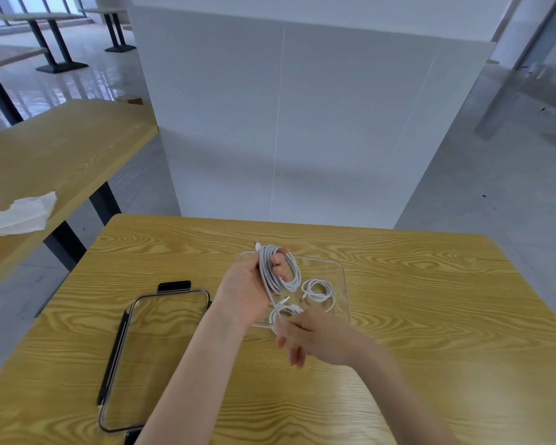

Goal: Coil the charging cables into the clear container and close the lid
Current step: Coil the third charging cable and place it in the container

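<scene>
White coiled charging cable [278, 268], gripped in the left hand [244, 284], hangs over the clear container [341, 268] at twelve o'clock of the slack, empty right hand [305, 338].

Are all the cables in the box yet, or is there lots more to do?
Partly done. Two small coils already lie in the clear container. The left hand grips a bigger coil just above it, not yet dropped in. The right hand hovers open by the near edge. The lid lies on the table to the left, so closing is left.
</scene>
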Available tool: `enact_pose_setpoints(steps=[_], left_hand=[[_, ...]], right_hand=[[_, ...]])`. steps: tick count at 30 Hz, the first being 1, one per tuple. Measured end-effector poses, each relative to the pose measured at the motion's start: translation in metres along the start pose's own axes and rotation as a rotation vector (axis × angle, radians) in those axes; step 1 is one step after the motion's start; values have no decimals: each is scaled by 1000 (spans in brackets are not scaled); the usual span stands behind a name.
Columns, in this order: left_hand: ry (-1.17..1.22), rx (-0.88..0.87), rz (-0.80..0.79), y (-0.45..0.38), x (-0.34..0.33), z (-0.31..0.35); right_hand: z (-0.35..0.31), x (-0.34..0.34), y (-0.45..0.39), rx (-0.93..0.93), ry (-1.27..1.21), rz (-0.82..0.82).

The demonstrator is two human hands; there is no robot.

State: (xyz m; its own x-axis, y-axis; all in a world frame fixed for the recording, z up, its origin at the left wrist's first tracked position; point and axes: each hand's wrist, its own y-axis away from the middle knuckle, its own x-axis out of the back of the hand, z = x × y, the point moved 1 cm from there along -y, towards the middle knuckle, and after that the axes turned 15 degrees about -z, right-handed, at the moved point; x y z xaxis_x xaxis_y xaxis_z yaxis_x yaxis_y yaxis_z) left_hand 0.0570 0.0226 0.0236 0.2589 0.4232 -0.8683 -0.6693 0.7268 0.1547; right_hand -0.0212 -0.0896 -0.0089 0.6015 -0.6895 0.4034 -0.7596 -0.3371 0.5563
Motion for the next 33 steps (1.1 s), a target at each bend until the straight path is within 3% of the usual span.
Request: enact_pose_setpoints(steps=[9, 16, 20, 23, 29, 31, 33], left_hand=[[-631, 23, -156, 16, -10, -6], [-906, 123, -121, 15, 3, -19], [-1021, 218, -12, 6, 15, -28], [-1120, 205, 73, 2, 23, -36], [-905, 165, 238, -5, 34, -28], [-789, 173, 277, -6, 35, -24], [-734, 160, 256, -5, 36, -23]], right_hand=[[25, 41, -5, -250, 241, -31], [18, 80, 9, -384, 373, 304], [2, 83, 19, -276, 417, 425], [-5, 75, 20, -85, 199, 442], [-8, 60, 15, 203, -732, 268], [-6, 57, 14, 294, -803, 226], [-3, 50, 12, 336, -651, 290]])
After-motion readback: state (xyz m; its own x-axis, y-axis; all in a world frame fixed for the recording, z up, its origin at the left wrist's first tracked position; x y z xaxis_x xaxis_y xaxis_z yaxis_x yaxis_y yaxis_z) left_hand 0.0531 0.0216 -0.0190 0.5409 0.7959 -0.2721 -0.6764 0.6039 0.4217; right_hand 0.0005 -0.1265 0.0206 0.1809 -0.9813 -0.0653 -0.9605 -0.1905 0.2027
